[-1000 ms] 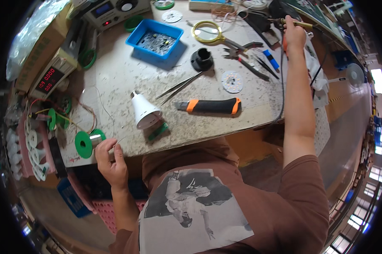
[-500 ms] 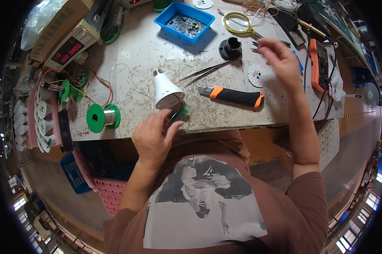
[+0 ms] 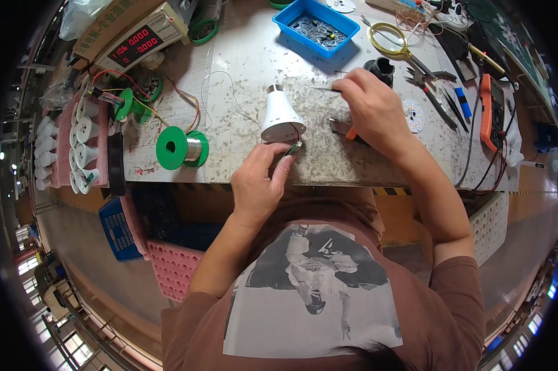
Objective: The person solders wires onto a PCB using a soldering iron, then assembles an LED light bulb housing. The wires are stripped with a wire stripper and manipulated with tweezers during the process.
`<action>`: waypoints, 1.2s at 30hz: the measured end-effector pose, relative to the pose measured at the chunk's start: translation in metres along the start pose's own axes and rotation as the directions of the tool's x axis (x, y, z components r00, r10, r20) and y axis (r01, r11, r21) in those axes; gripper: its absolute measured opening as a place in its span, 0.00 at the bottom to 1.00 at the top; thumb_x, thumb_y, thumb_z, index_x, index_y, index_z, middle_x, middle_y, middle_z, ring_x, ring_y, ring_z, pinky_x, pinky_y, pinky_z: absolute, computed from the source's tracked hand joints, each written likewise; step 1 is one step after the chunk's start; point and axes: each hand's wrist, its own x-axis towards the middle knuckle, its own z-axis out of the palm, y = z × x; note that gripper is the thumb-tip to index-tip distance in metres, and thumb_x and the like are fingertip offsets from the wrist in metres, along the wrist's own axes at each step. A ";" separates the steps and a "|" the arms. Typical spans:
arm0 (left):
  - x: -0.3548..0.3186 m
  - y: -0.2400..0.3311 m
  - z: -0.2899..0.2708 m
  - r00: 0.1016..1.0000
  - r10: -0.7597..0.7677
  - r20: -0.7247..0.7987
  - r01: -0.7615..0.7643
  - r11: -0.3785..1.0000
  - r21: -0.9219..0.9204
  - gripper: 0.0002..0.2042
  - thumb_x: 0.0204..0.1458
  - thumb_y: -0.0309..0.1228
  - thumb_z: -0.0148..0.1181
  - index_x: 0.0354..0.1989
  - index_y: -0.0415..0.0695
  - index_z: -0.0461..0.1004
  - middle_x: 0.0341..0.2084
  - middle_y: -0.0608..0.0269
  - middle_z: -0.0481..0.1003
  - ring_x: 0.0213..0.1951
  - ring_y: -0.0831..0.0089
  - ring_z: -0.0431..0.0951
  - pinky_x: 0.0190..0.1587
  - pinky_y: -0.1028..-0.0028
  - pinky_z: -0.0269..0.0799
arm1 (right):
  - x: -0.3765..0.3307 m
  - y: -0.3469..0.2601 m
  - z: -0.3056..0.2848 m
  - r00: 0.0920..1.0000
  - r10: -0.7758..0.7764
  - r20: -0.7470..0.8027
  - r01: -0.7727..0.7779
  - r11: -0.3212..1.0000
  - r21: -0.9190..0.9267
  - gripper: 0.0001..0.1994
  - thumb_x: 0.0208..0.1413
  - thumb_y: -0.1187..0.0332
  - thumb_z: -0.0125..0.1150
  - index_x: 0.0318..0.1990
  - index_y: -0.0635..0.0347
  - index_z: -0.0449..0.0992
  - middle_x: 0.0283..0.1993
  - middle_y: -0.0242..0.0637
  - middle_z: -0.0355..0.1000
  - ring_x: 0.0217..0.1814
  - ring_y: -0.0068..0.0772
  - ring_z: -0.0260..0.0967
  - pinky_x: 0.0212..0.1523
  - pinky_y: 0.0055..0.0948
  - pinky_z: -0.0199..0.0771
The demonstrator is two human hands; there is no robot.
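Note:
A white bulb housing [image 3: 281, 117] stands tilted on the table, metal screw cap up and its wide open end toward me. At that open end, my left hand [image 3: 258, 179] pinches a small green circuit board [image 3: 295, 148], with a thin wire running up into the housing. My right hand [image 3: 374, 111] is closed around metal tweezers [image 3: 326, 89], whose tips stick out to the left. Beneath this hand lies an orange and black utility knife [image 3: 340, 127], mostly hidden. A black round part [image 3: 379, 70] stands just behind the hand.
A green solder spool [image 3: 172, 148] stands left of the housing. Farther back are a blue tray [image 3: 319, 46] of small parts and a magnifying glass [image 3: 388, 39]. To the right lie an LED disc [image 3: 413, 116], pliers [image 3: 436, 99] and an orange multimeter [image 3: 492, 111]. A power supply [image 3: 144, 40] sits back left.
My right hand has come left and nearer from above the pliers to the tweezers, which it now grips. My left hand still pinches the circuit board. The whole view has shifted.

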 end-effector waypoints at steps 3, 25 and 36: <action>-0.004 -0.010 0.003 0.993 -0.101 0.056 0.113 0.953 -0.283 0.08 0.59 0.28 0.63 0.46 0.42 0.77 0.35 0.67 0.79 0.27 0.82 0.72 0.30 0.80 0.68 | -0.011 -0.030 -0.028 0.990 0.118 -0.079 -0.102 0.977 0.189 0.08 0.57 0.75 0.58 0.45 0.61 0.74 0.35 0.36 0.72 0.31 0.33 0.74 0.29 0.31 0.73; 0.001 -0.014 -0.001 0.943 -0.299 0.146 0.321 0.705 -0.632 0.10 0.60 0.26 0.62 0.48 0.37 0.77 0.39 0.64 0.80 0.42 0.79 0.77 0.46 0.78 0.72 | -0.028 -0.072 -0.018 0.568 0.099 0.817 -0.752 -0.341 0.564 0.15 0.68 0.65 0.51 0.55 0.65 0.71 0.28 0.27 0.70 0.15 0.12 0.59 0.14 0.15 0.55; 0.000 -0.013 -0.001 0.948 -0.288 0.137 0.309 0.722 -0.619 0.10 0.60 0.25 0.62 0.48 0.38 0.77 0.40 0.65 0.79 0.43 0.79 0.77 0.47 0.78 0.71 | -0.032 -0.071 -0.014 0.565 0.085 0.820 -0.727 -0.419 0.544 0.15 0.68 0.66 0.51 0.56 0.65 0.70 0.28 0.28 0.70 0.16 0.11 0.59 0.14 0.14 0.54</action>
